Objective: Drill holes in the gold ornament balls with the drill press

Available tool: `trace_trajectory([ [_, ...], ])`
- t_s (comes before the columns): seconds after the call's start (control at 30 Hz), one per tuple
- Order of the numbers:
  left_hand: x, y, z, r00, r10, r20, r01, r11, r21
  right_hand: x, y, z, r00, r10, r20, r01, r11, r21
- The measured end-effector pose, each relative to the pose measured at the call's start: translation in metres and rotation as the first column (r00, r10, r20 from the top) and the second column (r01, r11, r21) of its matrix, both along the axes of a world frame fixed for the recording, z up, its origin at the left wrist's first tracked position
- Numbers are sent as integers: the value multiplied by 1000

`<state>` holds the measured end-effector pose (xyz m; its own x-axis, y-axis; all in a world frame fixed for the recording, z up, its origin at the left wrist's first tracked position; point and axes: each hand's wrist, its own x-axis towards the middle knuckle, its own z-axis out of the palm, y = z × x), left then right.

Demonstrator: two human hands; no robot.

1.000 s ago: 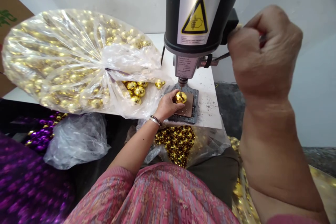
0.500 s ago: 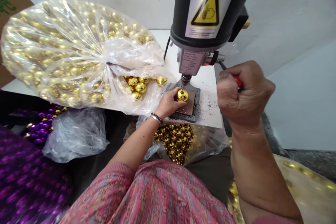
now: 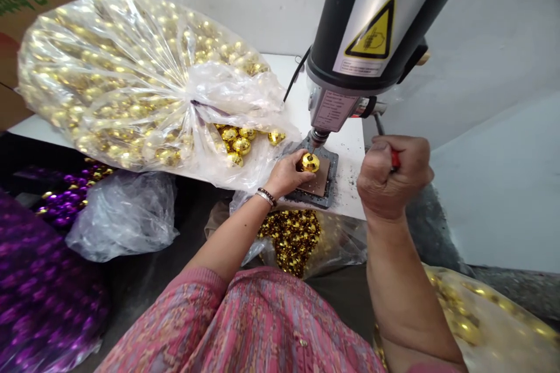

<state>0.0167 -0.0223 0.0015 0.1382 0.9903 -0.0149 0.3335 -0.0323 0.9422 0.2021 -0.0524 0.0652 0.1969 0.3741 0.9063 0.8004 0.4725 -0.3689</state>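
Observation:
Between thumb and fingers, my left hand (image 3: pixel 286 175) grips a shiny gold faceted ball (image 3: pixel 310 162) with a dark hole on top. The ball rests on a brown block (image 3: pixel 318 179) over the dark metal base (image 3: pixel 333 172) of a bench drill press (image 3: pixel 376 29). The drill chuck (image 3: pixel 318 137) hangs just above the ball; whether the thin bit touches it I cannot tell. At the right, my right hand (image 3: pixel 391 175) is wrapped around the red-tipped feed lever (image 3: pixel 395 160) of the press.
A big clear bag of gold balls (image 3: pixel 109 81) lies on the white table (image 3: pixel 356 151), with loose gold balls (image 3: pixel 241 145) at its mouth. Below the table edge hangs a bag of gold balls (image 3: pixel 295 239). Purple balls (image 3: pixel 70 198) and a crumpled plastic bag (image 3: pixel 126 215) are at left.
The view has shifted, so the drill press appears farther right and tilted. My right hand on the lever sits lower relative to the press. My left hand still holds the gold ball.

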Motion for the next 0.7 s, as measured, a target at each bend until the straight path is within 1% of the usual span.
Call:
trace_trajectory([
  [0.1,0,0,-3,1000,10,19,-11,1000,19,-6,2,-9,1000,-8,-12,8,999,52],
  [0.17,0,0,-5,1000,4,-10,-4,999,35,-9,2,-10,1000,8,-19,-6,996,87],
  [0.2,0,0,-5,1000,1,-23,0,999,39,-10,3,-6,1000,11,-27,-8,995,98],
  [0.27,0,1,-6,999,-3,-35,5,999,37,-10,6,8,999,9,-45,-4,993,117],
  [0.3,1,1,-6,999,-7,-39,9,999,34,-9,8,18,998,8,-57,-1,993,120],
  [0.37,0,0,-5,998,-18,-61,20,999,37,-5,14,41,995,18,-94,-11,997,79],
  [0.43,-5,-2,-4,995,-40,-89,45,997,59,0,19,61,986,60,-153,-70,996,-62],
  [0.47,-9,-4,-4,993,-67,-97,75,994,77,2,21,68,981,74,-178,-97,988,-122],
  [0.53,-20,-9,-4,981,-172,-94,182,977,111,4,23,76,974,87,-211,-127,974,-186],
  [0.6,-32,-13,-5,952,-300,-59,305,944,126,3,23,76,970,89,-227,-129,977,-169],
  [0.63,-38,-13,-7,946,-324,-27,325,937,126,2,22,74,969,91,-231,-129,980,-153],
  [0.67,-42,-11,-8,955,-296,12,293,948,124,0,22,72,968,93,-232,-127,983,-135],
  [0.7,-46,-7,-9,976,-209,54,201,972,120,-1,21,71,968,95,-233,-125,985,-118],
])
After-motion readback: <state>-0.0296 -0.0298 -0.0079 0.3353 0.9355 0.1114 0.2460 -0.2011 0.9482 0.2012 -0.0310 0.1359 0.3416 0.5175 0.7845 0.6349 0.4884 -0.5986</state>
